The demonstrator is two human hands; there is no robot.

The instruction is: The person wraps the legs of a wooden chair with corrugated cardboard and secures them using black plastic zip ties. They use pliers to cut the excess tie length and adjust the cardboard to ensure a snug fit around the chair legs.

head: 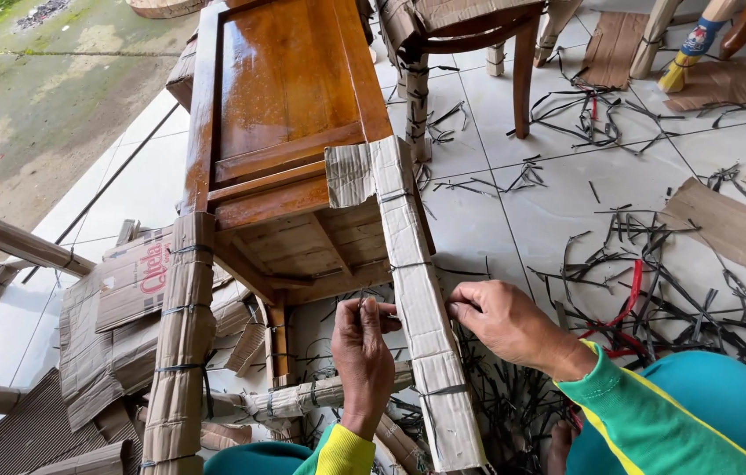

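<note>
A varnished wooden table (285, 97) lies tipped on its side on the tiled floor. Its near legs are wrapped in brown cardboard tied with dark straps. My left hand (362, 356) pinches a thin dark strap against the left side of the cardboard-wrapped leg (417, 290). On the right side of the same leg, my right hand (500, 321) presses with its fingers curled at the cardboard edge. Another wrapped leg (181, 343) stands to the left, apart from both hands.
Cut black strap scraps (654, 264) and a red strip litter the white tiles to the right. Flattened cardboard pieces (118, 308) lie at left under the table. Other wrapped furniture legs (12, 237) lie at far left. A wooden chair (478, 26) stands behind.
</note>
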